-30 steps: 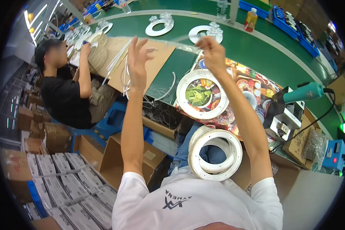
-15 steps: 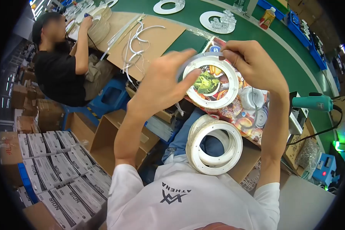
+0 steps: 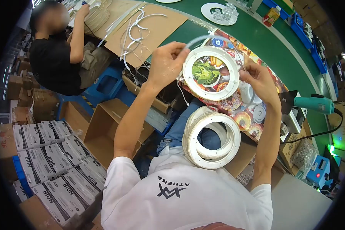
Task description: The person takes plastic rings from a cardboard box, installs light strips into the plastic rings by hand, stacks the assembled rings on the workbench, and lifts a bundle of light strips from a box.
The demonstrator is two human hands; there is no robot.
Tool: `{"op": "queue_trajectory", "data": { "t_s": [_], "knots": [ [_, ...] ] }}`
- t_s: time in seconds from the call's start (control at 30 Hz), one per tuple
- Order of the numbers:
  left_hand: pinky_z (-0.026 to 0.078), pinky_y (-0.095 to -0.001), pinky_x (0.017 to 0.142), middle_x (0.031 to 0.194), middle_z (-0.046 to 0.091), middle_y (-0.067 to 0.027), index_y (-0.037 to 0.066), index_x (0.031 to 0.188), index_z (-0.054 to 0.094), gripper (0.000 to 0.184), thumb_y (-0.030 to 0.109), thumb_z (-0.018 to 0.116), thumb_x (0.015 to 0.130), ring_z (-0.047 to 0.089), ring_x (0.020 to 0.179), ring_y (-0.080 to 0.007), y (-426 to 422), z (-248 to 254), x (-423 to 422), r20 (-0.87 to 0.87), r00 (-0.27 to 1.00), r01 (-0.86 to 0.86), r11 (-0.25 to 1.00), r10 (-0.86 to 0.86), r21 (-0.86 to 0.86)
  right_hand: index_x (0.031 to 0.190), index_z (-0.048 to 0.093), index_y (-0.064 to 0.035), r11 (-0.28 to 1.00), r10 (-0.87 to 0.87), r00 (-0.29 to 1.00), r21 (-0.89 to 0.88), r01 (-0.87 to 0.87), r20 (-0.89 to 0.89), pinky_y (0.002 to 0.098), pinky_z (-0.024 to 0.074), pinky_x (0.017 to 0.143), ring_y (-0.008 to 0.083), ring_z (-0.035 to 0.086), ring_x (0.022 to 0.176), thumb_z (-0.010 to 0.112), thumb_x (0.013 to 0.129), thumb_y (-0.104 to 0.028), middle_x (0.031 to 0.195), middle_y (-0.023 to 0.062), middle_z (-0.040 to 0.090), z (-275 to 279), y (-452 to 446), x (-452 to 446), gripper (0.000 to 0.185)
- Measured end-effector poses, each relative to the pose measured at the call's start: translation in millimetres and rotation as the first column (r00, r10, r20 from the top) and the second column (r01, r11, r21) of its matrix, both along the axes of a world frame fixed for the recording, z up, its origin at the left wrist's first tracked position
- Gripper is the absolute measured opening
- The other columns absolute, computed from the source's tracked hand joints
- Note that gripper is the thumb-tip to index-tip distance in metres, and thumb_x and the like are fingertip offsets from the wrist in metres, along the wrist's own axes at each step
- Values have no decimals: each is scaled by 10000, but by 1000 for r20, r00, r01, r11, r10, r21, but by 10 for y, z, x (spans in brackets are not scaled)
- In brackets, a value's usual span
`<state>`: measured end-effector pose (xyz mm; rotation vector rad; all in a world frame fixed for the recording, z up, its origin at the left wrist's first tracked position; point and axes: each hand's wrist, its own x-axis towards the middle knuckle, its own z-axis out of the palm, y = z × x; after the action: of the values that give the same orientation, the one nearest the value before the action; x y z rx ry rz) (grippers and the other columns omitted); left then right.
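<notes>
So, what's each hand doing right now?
Left hand: closed, pinching a curved translucent strip.
Right hand: closed, pinching the same strip farther along.

Clear strip (image 3: pixel 198 39): partly covered by the fingers of the left hand (image 3: pixel 166 65) and the right hand (image 3: pixel 260 78); where it ends cannot be told.
Ring pile (image 3: pixel 234 142): the top ring hides much of those beneath; their number cannot be told.
Jeans (image 3: pixel 178 127): partly hidden behind the pile.
Co-worker's face (image 3: pixel 61 16): blurred out.
White disc (image 3: pixel 168 0): cut off by the top edge.
Printed cartons (image 3: pixel 46 134): fine print too small to read.
Blue box (image 3: pixel 318 171): markings too small to read.
</notes>
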<state>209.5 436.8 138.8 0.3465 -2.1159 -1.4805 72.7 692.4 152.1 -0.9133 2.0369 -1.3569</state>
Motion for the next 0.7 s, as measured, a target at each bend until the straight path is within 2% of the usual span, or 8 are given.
{"op": "queue_trajectory", "data": {
  "t_s": [0.17, 0.27, 0.3, 0.4, 0.47, 0.57, 0.63, 0.7],
  "knots": [
    [422, -232, 508, 579, 618, -74, -45, 969, 657, 204, 92, 632, 819, 544, 522, -73, -92, -196, -43, 71, 997, 37, 999, -39, 32, 1045, 574, 20, 994, -107, 985, 50, 101, 138, 218, 452, 520, 81, 550, 588, 553, 922, -217, 681, 31, 580, 125, 89, 27, 268],
    [441, -264, 515, 597, 630, -124, -46, 978, 659, 232, 105, 630, 804, 569, 521, -101, -88, -468, -124, 137, 990, -32, 996, 43, -81, 1022, 560, 26, 966, -256, 940, 98, 240, 224, 210, 418, 414, 94, 524, 452, 525, 931, -183, 630, 55, 585, -129, 156, -87, 231],
    [451, -281, 527, 611, 631, -150, -44, 978, 661, 247, 115, 632, 791, 587, 528, -124, -107, -608, -141, 160, 985, -47, 994, 62, -94, 1010, 568, 29, 964, -265, 906, 76, 254, 330, 214, 427, 417, 96, 531, 461, 535, 922, -186, 627, 60, 595, -285, 200, -141, 234],
    [470, -307, 553, 634, 630, -187, -38, 976, 666, 269, 133, 639, 769, 622, 544, -174, -87, -790, -254, 228, 969, -65, 989, 94, -131, 886, 615, 35, 935, -356, 864, 147, 324, 357, 238, 437, 460, 116, 548, 486, 558, 894, -175, 620, 76, 611, -424, 154, -149, 218],
    [501, -349, 621, 693, 638, -229, -40, 963, 671, 269, 124, 629, 754, 663, 629, -295, -32, -714, -340, 294, 944, -84, 969, 152, -231, 788, 644, 73, 924, -346, 938, 171, 341, 2, 331, 484, 544, 170, 621, 572, 577, 867, -204, 651, 118, 655, -658, 93, -243, 296],
    [514, -386, 689, 762, 637, -259, -54, 951, 669, 257, 101, 611, 754, 654, 726, -371, 33, -720, -506, 289, 942, -40, 911, 171, -411, 739, 665, 50, 850, -467, 880, 230, 475, -89, 367, 484, 615, 195, 634, 604, 601, 837, -214, 623, 121, 649, -803, -68, -291, 289],
    [515, -405, 736, 810, 630, -278, -65, 938, 668, 248, 82, 597, 751, 638, 783, -401, 76, -767, -612, 272, 952, -19, 911, 143, -413, 745, 682, 27, 814, -517, 848, 242, 528, -113, 357, 493, 618, 209, 636, 599, 608, 823, -199, 613, 127, 646, -824, -107, -282, 250],
    [518, -400, 736, 814, 629, -282, -60, 937, 670, 244, 78, 601, 749, 640, 776, -398, 103, -849, -687, 261, 956, 4, 880, 136, -475, 696, 654, 22, 815, -545, 834, 183, 550, -82, 300, 427, 533, 127, 552, 538, 615, 811, -183, 578, 70, 607, -908, -126, -292, 238]
  ]
}}
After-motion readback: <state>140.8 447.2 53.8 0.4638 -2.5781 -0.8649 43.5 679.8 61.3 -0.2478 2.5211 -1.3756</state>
